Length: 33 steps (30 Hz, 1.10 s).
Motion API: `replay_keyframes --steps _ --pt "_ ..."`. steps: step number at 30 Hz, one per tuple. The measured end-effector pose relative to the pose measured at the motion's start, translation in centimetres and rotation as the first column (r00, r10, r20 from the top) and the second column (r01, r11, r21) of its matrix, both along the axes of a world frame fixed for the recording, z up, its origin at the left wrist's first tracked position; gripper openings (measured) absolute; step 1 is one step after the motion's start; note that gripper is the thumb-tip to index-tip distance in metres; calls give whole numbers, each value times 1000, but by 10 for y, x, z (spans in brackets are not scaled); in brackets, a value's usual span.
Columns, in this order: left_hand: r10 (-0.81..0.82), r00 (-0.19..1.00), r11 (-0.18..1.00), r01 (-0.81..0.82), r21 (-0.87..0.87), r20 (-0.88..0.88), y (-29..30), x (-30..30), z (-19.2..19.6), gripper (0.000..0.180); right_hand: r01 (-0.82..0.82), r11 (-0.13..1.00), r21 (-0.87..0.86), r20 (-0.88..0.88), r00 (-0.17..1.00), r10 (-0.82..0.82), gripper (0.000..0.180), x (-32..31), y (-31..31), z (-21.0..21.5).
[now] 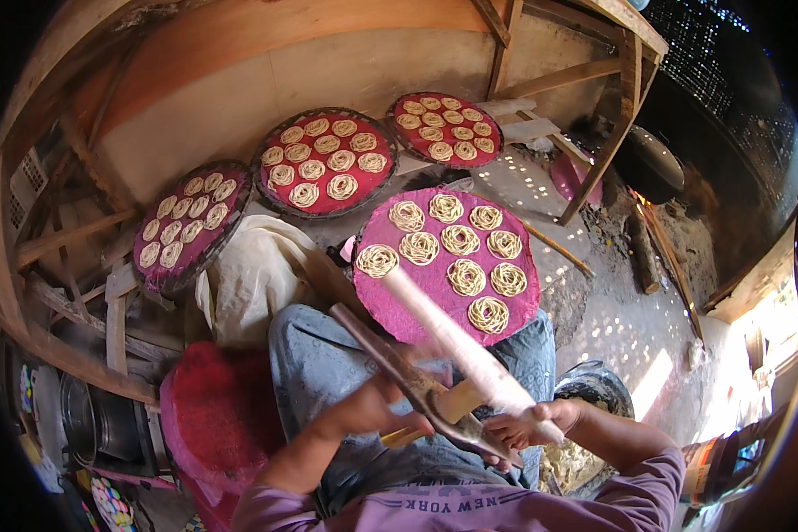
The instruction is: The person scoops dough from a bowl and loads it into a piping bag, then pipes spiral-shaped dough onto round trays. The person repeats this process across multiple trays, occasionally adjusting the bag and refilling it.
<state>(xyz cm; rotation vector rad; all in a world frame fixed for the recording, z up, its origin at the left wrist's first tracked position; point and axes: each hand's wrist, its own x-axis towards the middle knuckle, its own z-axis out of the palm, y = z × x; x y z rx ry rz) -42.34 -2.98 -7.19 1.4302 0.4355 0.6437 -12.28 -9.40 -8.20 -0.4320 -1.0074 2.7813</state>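
Left hand: my left hand (377, 410), lower centre of the frame, is closed around the dark handle of the wooden press (434, 399).
Right hand: my right hand (528, 427), lower centre-right, grips the near end of the same press, fingers curled under it.
Wooden press: a long lever tool running diagonally from the lower centre up toward mid-frame; its pale arm (452, 341) is motion-blurred, so I cannot tell exactly how the two parts meet.
Pink tray: a round tray with a pink cloth (417, 315) sits at centre, just beyond my knees, and the pale arm's far end lies over its near-left part.
Noodle coils on it: ten pale spiral coils (465, 277) lie apart from one another over the upper and right part of the cloth.
Far trays: three round trays with red cloths, at left (173, 270), upper centre (315, 204) and upper centre-right (417, 142), lean against a wooden wall and are filled with similar coils.
White cloth: a crumpled pale bundle (257, 275) lies left of the pink tray.
Red stool: a red plastic seat (208, 412) stands at lower left beside my leg.
Lap: blue jeans (319, 363) show under both hands.
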Motion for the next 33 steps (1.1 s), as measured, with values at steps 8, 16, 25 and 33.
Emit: replay_keyframes --steps 8,16,25,33 --pt "45 548 909 324 -261 835 155 27 119 88 -17 998 66 54 998 14 135 16 81 43" --pt "123 304 952 231 -199 945 292 44 22 56 266 876 403 571 675 -467 87 -5 181 116" --pt "79 213 979 168 -116 974 313 22 -25 44 -11 835 550 621 674 -400 65 -30 203 119" --pt "134 220 979 119 -163 966 285 29 1 32 -45 793 607 641 618 -455 60 -29 174 155"
